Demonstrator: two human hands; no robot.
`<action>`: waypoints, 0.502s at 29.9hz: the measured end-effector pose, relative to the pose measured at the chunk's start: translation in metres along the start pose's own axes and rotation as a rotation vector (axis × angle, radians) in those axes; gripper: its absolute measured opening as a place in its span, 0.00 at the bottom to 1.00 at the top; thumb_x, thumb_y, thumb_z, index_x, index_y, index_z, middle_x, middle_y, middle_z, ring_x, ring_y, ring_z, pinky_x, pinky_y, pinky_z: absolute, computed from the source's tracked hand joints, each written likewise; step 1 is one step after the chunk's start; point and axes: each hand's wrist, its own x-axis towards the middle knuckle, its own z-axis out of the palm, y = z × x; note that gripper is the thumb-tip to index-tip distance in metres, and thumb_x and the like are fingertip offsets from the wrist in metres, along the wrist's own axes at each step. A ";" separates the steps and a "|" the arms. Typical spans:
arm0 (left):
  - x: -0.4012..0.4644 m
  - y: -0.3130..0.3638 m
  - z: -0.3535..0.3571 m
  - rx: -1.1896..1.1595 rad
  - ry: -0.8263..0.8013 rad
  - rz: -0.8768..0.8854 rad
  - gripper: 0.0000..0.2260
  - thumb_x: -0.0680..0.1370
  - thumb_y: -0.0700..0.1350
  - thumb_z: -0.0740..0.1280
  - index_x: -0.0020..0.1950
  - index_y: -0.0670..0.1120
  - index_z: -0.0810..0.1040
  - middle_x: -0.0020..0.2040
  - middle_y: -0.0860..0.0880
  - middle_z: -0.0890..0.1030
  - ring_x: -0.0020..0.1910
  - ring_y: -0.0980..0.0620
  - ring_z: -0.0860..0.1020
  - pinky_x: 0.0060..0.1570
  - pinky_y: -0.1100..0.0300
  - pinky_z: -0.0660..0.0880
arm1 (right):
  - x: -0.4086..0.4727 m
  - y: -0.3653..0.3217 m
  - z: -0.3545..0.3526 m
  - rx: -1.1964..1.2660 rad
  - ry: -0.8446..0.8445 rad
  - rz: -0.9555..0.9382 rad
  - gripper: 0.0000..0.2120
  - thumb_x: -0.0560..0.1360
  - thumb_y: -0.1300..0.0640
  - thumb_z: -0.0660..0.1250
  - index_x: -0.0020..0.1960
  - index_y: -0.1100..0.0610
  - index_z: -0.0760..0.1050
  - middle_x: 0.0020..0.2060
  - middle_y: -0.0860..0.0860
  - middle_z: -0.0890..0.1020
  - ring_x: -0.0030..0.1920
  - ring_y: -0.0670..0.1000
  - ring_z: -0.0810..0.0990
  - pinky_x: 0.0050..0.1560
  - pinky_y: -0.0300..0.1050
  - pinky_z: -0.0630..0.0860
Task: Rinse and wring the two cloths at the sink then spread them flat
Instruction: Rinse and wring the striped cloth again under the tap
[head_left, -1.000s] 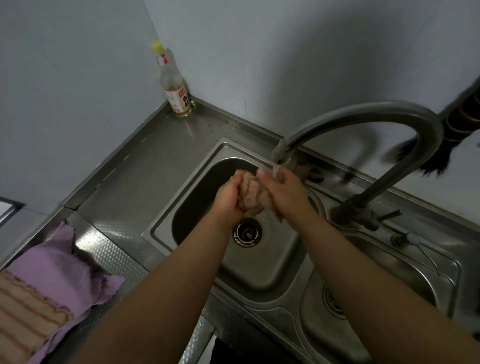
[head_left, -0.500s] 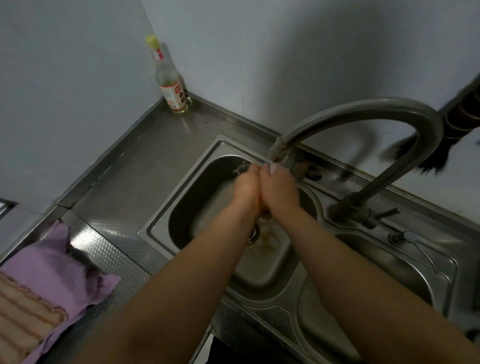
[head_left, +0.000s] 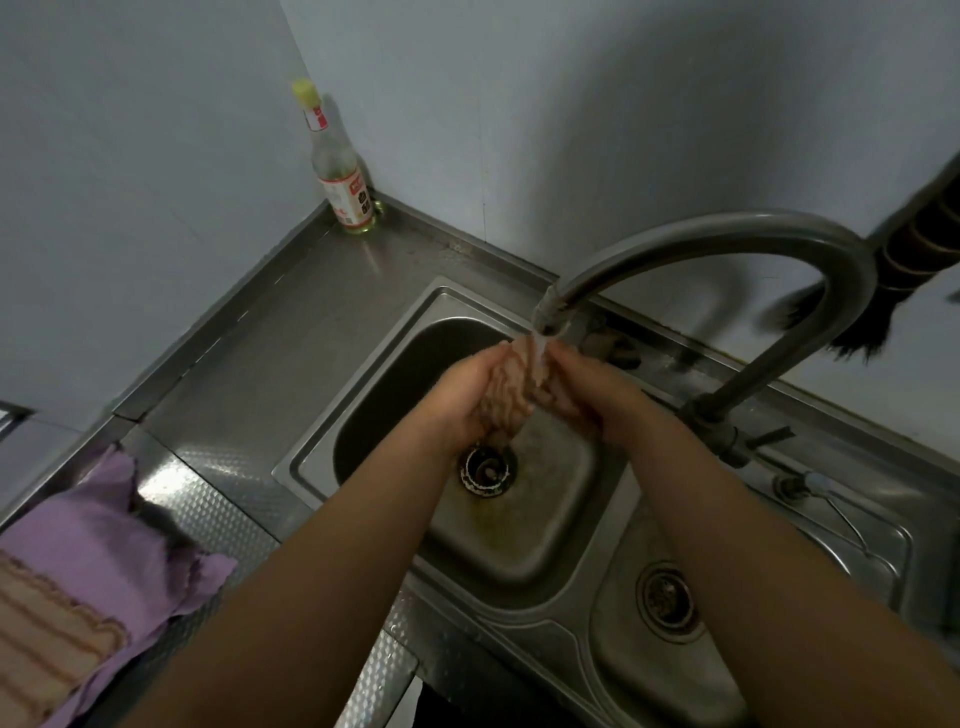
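A bunched pinkish cloth is held under the faucet spout, above the sink drain. It is grasped on both sides, the left hand and right hand curled around it.

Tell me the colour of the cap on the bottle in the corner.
Yellow. The cap tops the clear bottle in the head view.

- We are parting our left hand and right hand, pressed palm to palm half a second ago.
- We are baring the bunched pinkish cloth between them again under the running water.
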 end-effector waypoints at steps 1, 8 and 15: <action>0.000 0.002 -0.005 -0.032 -0.059 0.004 0.14 0.82 0.46 0.58 0.62 0.41 0.77 0.54 0.39 0.82 0.50 0.44 0.82 0.51 0.52 0.79 | -0.003 0.004 0.000 -0.045 -0.071 -0.001 0.25 0.68 0.33 0.67 0.55 0.51 0.80 0.49 0.52 0.85 0.51 0.53 0.83 0.52 0.52 0.80; -0.004 0.012 -0.001 0.417 0.049 0.284 0.12 0.82 0.37 0.57 0.55 0.49 0.77 0.55 0.40 0.81 0.49 0.47 0.82 0.47 0.55 0.80 | -0.002 0.013 0.002 0.011 -0.066 -0.179 0.05 0.75 0.57 0.69 0.40 0.53 0.79 0.31 0.51 0.81 0.33 0.49 0.79 0.41 0.46 0.76; 0.007 0.014 -0.025 0.725 0.217 0.441 0.09 0.82 0.43 0.60 0.50 0.48 0.80 0.41 0.51 0.82 0.40 0.55 0.80 0.37 0.64 0.73 | -0.008 0.000 -0.012 0.373 -0.085 -0.159 0.11 0.76 0.66 0.63 0.57 0.58 0.75 0.41 0.52 0.84 0.39 0.47 0.84 0.36 0.43 0.80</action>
